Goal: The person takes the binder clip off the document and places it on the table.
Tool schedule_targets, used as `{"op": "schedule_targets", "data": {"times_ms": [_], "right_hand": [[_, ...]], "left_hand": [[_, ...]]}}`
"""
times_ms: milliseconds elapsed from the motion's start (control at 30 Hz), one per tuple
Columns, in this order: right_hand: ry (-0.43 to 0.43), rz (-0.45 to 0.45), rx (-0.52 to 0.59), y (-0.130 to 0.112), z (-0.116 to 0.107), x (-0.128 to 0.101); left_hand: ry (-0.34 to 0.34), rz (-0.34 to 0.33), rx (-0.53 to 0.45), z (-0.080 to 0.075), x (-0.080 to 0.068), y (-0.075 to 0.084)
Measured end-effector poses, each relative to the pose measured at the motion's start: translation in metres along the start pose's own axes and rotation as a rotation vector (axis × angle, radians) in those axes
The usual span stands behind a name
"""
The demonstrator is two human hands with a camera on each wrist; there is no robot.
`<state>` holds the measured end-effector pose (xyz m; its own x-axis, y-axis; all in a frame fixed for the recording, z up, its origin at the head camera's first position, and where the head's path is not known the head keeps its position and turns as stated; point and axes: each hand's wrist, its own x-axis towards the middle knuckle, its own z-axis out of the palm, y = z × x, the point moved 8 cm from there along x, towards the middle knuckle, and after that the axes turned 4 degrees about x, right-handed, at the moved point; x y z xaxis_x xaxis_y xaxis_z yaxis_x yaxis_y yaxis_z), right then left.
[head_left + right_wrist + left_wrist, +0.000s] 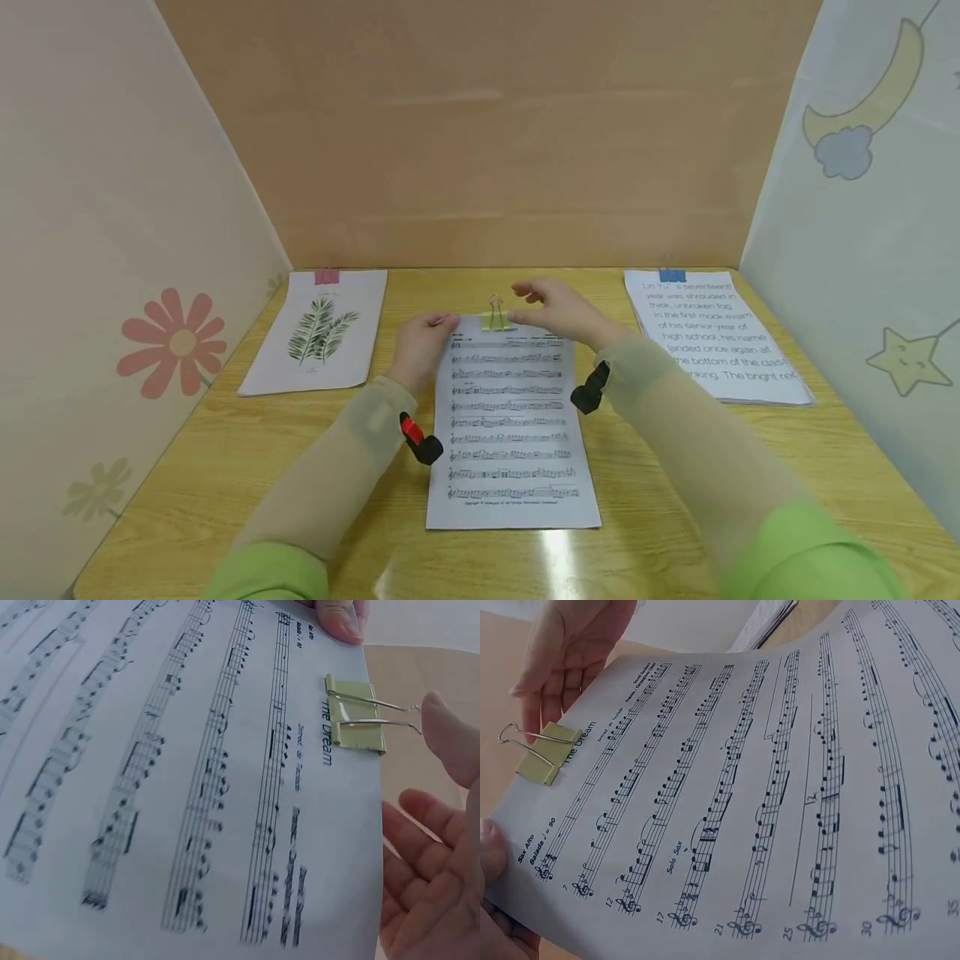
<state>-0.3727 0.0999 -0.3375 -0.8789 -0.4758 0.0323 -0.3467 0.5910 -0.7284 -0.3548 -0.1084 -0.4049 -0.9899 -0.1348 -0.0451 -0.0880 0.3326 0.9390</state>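
Note:
Printed sheet music (510, 427) slants up from the table in front of me, its top edge raised. A yellow binder clip (496, 321) sits at the middle of that top edge, its wire handles standing up. My left hand (421, 343) pinches the upper left corner, thumb on the printed face and fingers behind. My right hand (564, 310) is just right of the clip with its fingers loosely spread. In the right wrist view, the right thumb (448, 735) is right by the tips of the wire handles, and the other fingers are beyond the paper's edge.
At the left lies a paper stack with a leaf print (318, 333), a pink binder clip (327, 277) on its top edge. Another stack with large text (712, 333) and a blue binder clip (672, 275) lies at the right, partly behind my right forearm.

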Motion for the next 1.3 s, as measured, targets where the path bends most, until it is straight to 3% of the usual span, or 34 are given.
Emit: {"op": "schedule_targets", "data": {"times_ms": [267,567,867,1067,1300], "right_hand": [[-0.094,0.030,0.043,-0.013,0.003,0.007],[-0.138,0.117,0.176,-0.009,0.002,0.007],[-0.099,0.109,0.206,-0.010,0.001,0.008],[-0.044,0.075,0.176,-0.010,0.000,0.006],[0.041,0.047,0.219,-0.010,-0.009,0.003]], "left_hand": [[0.021,0.056,0.043,0.004,-0.012,0.022],[0.025,0.083,0.056,0.003,-0.016,0.028],[0.023,0.101,0.057,0.004,-0.019,0.031],[0.019,0.096,0.073,0.005,-0.019,0.030],[0.026,0.097,0.076,0.004,-0.018,0.028]]}}
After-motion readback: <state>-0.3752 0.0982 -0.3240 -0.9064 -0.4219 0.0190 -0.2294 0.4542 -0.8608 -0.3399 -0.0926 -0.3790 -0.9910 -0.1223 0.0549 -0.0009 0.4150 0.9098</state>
